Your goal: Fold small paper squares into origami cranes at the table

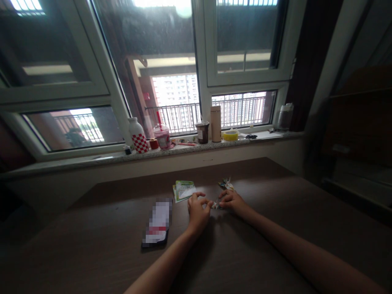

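Both my hands rest on a dark wooden table [92, 228] and meet at a small folded piece of patterned paper [216, 205]. My left hand [197, 212] pinches its left end with curled fingers. My right hand [233, 201] pinches its right end. Just beyond my right hand lies a small folded paper figure [226, 184]. A stack of green and white paper sheets [184, 190] lies just beyond my left hand.
A phone [157, 222] lies flat to the left of my left hand. The stone windowsill [92, 157] holds a red-checked bottle [137, 135], a pink drink cup [162, 136], a dark cup [202, 132], a tall flask [216, 123], yellow tape [230, 134] and a jar [285, 116].
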Motion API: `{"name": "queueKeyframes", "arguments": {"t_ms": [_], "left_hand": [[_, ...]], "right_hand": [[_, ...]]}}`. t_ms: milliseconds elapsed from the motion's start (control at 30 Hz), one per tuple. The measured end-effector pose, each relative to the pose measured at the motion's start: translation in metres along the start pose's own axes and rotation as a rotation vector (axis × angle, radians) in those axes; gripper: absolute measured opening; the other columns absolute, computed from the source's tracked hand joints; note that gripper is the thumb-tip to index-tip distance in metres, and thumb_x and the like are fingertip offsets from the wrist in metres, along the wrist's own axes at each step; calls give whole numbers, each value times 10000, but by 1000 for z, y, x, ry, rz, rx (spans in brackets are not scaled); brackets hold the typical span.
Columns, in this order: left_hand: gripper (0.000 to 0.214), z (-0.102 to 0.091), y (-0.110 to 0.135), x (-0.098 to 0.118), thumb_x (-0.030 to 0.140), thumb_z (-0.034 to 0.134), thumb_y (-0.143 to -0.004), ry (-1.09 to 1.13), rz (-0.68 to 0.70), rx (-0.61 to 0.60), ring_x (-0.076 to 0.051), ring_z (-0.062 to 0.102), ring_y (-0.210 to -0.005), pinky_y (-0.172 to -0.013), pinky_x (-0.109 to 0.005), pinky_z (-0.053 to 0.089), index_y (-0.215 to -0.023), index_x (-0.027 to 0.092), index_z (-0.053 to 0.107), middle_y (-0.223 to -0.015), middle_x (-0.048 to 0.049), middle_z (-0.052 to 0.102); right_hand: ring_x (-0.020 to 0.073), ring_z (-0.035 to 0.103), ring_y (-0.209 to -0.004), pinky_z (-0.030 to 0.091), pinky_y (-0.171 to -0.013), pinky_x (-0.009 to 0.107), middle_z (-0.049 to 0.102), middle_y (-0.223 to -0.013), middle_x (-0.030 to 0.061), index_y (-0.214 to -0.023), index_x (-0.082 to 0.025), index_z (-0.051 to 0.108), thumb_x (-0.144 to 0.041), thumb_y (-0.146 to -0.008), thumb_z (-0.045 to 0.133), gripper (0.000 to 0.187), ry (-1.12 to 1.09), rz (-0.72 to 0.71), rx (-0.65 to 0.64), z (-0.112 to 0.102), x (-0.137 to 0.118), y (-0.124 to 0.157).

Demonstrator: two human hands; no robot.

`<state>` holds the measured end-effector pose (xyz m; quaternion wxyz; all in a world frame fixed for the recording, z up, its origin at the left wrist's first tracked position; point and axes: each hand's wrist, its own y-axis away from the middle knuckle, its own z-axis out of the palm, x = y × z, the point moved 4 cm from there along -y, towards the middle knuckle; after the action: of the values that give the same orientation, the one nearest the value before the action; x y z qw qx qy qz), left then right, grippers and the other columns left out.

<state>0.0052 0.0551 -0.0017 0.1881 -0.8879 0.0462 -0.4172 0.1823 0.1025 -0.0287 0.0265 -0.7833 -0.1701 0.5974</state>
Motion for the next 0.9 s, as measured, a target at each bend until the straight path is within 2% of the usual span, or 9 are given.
{"name": "queueKeyframes", "arguments": {"t_ms": [200, 400, 567, 767, 833, 900], "left_hand": [[203, -4, -1, -1, 315, 615, -819, 49, 0, 42, -259, 495, -1101, -1049, -440, 351, -724, 207, 758, -1087, -91, 586], [177, -3, -1, -1, 295, 637, -798, 50, 2, 39, -260, 500, -1096, -1042, -435, 360, -684, 216, 748, -1089, -83, 596], [155, -1, -1, -3, 280, 654, -778, 32, -12, 19, -269, 492, -1125, -1057, -443, 347, -668, 216, 743, -1117, -79, 589], [201, -2, -2, -4, 315, 623, -809, 50, -4, 57, -269, 501, -1111, -1043, -435, 358, -711, 201, 756, -1087, -97, 588], [201, -3, -2, -5, 317, 624, -808, 60, -2, 66, -265, 503, -1105, -1044, -432, 359, -706, 203, 755, -1078, -94, 591], [201, -3, -2, -5, 318, 626, -805, 64, -5, 65, -263, 505, -1102, -1043, -431, 362, -699, 204, 754, -1078, -94, 592]], "right_hand": [[251, 599, -937, 459, -900, 396, 686, -897, 79, -613, -213, 763, -438, -631, 768, 226, 37, -54, 73, 0, -1, 1], [218, 619, -837, 505, -783, 345, 684, -916, 74, -580, -194, 743, -442, -565, 803, 255, -39, 8, 17, 0, 1, -1], [201, 617, -780, 504, -763, 342, 672, -875, 57, -532, -193, 711, -452, -516, 811, 279, -81, 28, 18, 0, 0, 0], [236, 607, -903, 470, -873, 376, 685, -880, 67, -582, -209, 734, -471, -610, 759, 265, 12, -33, 72, 0, -5, 2], [249, 603, -933, 462, -887, 383, 691, -882, 74, -584, -207, 733, -471, -605, 764, 267, 27, -44, 86, 0, -5, 2], [243, 613, -887, 479, -837, 371, 694, -882, 75, -589, -198, 725, -484, -568, 780, 291, -4, -20, 79, 0, -3, 1]]}}
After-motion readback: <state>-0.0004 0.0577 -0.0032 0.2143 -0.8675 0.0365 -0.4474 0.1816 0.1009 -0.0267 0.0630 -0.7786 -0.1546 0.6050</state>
